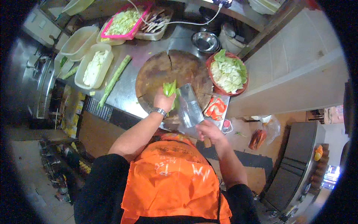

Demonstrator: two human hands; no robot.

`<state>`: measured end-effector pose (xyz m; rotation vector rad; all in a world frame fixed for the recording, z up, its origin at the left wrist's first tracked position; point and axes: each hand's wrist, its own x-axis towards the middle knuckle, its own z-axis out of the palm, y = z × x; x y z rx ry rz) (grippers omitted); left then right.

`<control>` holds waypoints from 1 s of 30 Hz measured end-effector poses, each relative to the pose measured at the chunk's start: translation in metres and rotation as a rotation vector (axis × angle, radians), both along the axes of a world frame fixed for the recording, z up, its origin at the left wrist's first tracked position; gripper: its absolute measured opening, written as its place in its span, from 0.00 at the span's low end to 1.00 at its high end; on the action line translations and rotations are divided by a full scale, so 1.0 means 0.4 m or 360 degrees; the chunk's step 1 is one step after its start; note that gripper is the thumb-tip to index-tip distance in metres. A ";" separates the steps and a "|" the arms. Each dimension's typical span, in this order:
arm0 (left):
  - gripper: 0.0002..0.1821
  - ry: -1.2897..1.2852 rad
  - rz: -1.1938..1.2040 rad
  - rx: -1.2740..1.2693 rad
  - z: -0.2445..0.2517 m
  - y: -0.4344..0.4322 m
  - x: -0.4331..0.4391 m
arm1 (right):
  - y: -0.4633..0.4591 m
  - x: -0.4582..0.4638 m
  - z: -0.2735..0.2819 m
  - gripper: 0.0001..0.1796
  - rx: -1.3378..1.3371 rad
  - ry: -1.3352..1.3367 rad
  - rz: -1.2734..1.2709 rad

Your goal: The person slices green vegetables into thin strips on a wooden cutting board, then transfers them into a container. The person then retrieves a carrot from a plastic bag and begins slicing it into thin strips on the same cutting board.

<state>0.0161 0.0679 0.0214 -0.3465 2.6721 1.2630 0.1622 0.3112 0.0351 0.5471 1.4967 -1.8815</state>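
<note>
My left hand, with a metal watch at the wrist, grips a small bunch of green leafy vegetable near the front of a round wooden chopping block. In my right hand is the wooden handle of a cleaver. Its broad blade lies just right of the greens, over the block; whether it touches them I cannot tell. Dark cracks run in from the block's rim. To the right of the block, a red basket holds cut pale green leaves.
Left of the block lies a long green stalk. Beyond it stands a plastic tub of white pieces. A pink basket of shredded vegetable and metal bowls are at the back. A red-and-white cloth sits at the right edge.
</note>
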 end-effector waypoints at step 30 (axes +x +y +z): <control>0.20 -0.0382 0.0130 0.1769 -0.030 -0.026 -0.003 | 0.035 -0.030 0.315 0.12 0.0266 0.0117 0.0278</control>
